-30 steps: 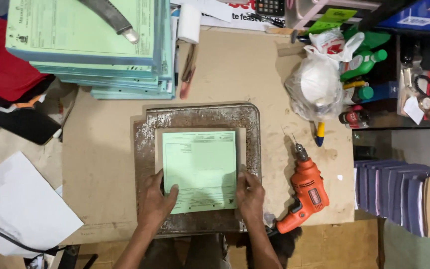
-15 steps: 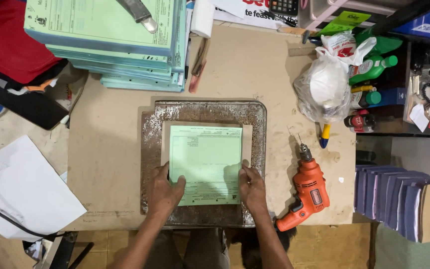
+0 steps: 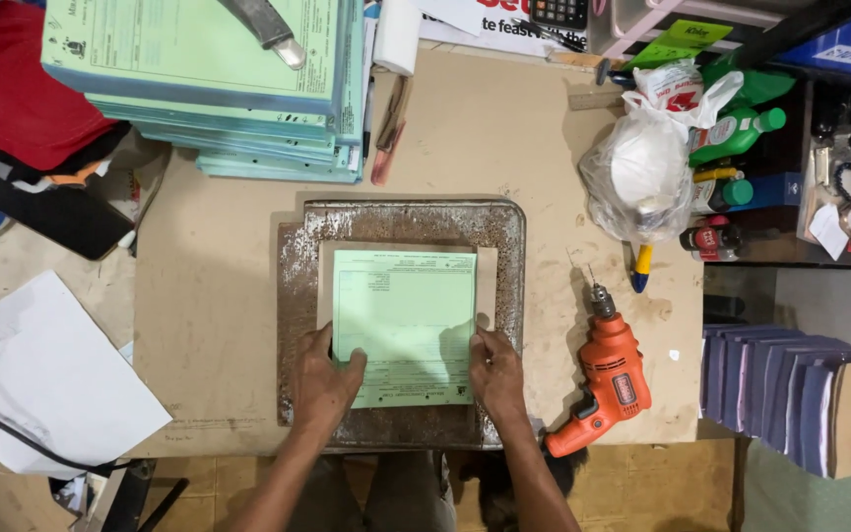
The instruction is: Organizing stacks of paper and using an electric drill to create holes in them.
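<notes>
Both hands press flat on a stack of green forms (image 3: 406,320) lying on a brown backing board (image 3: 487,281) atop a rusty metal plate (image 3: 411,222) at the worktop's (image 3: 219,325) near middle. The left hand (image 3: 325,379) grips its near-left corner; the right hand (image 3: 494,366) holds the near-right edge. An orange drill (image 3: 611,379) lies just right of the plate.

blue box (image 3: 844,44) top right, white-red bag (image 3: 654,148)

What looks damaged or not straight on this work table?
The metal plate under the green form pad is rusty and stained. The pad sits off-centre on its cardboard backing. Both hands grip its lower corners.
</notes>
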